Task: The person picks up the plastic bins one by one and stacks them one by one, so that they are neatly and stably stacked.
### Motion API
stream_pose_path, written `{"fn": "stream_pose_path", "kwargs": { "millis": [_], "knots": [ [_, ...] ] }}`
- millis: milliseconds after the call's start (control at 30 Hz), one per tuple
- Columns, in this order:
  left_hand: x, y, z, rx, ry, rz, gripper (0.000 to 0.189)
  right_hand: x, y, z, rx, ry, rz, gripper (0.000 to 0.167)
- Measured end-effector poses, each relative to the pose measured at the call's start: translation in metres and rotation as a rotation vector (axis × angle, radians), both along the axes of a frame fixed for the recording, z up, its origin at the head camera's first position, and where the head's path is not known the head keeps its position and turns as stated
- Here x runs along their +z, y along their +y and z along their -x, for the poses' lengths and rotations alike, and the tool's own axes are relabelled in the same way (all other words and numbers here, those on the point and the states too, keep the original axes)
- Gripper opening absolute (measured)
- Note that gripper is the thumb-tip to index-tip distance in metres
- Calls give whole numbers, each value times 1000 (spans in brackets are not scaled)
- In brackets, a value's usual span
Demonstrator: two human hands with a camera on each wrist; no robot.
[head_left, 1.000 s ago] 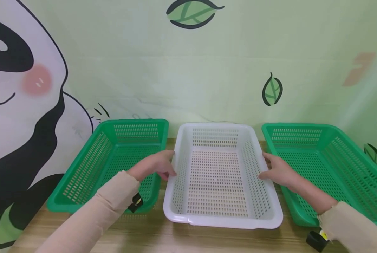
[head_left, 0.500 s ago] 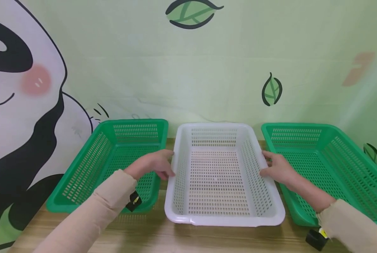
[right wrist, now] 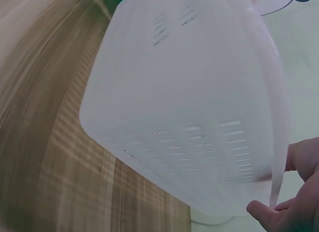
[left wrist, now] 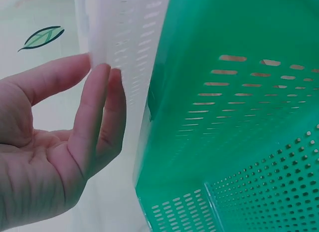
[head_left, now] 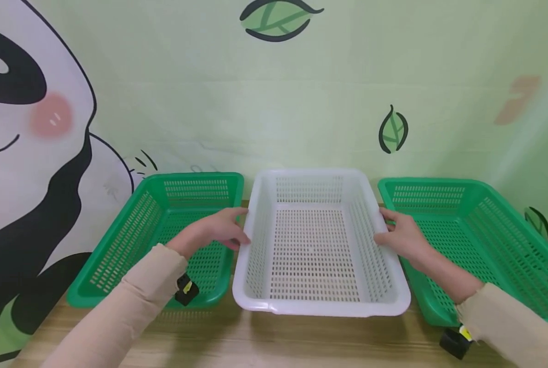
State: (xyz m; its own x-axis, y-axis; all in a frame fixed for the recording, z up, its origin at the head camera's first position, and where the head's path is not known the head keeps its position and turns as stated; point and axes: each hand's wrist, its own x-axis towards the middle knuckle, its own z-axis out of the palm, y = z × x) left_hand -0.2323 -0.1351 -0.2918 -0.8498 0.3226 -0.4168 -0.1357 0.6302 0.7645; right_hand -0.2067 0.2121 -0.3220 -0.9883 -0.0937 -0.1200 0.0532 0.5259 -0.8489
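Pinching the white basket point(head_left: 312, 250) at both side rims point(head_left: 242, 271) with partly curled left hand point(head_left: 224, 228) and right hand point(head_left: 404, 236); holding it between left green basket point(head_left: 172, 222) and right green basket point(head_left: 448, 240), seemingly just off the bench point(head_left: 237, 337). Probably handling light, stiff, slightly slippery; best gripping opposite sides midway.

- Place type: work area, apparently indoors; whether home, shop or office cannot be determined.
- Rear: pale green printed backdrop point(head_left: 301, 117), faintly creased, behind the white basket point(head_left: 322, 308).
- Decoration: cartoon panda point(head_left: 30, 168) left of the white basket; leaves point(head_left: 276, 20) above it.
- Surface: wood-grain tabletop point(head_left: 218, 340) beneath the white basket.
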Motion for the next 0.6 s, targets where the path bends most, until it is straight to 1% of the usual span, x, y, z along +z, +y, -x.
{"fn": "stream_pose_path", "kwargs": {
  "millis": [133, 267, 333, 500, 600],
  "knots": [
    [4, -5, 1, 14, 12, -33, 78, 6, -5, 0, -24, 28, 9, 76],
    [10, -10, 1, 43, 50, -37, 77, 12, -9, -1, -41, 76, 33, 73],
    [12, -13, 1, 47, 73, -35, 77, 16, -12, -2, -44, 92, 47, 72],
    [12, -24, 2, 46, 122, -35, 74, 24, -18, -4, -30, 84, 66, 72],
    [12, -29, 0, 43, 152, -43, 71, 29, -21, -4, -18, 83, 63, 73]
  ]
}}
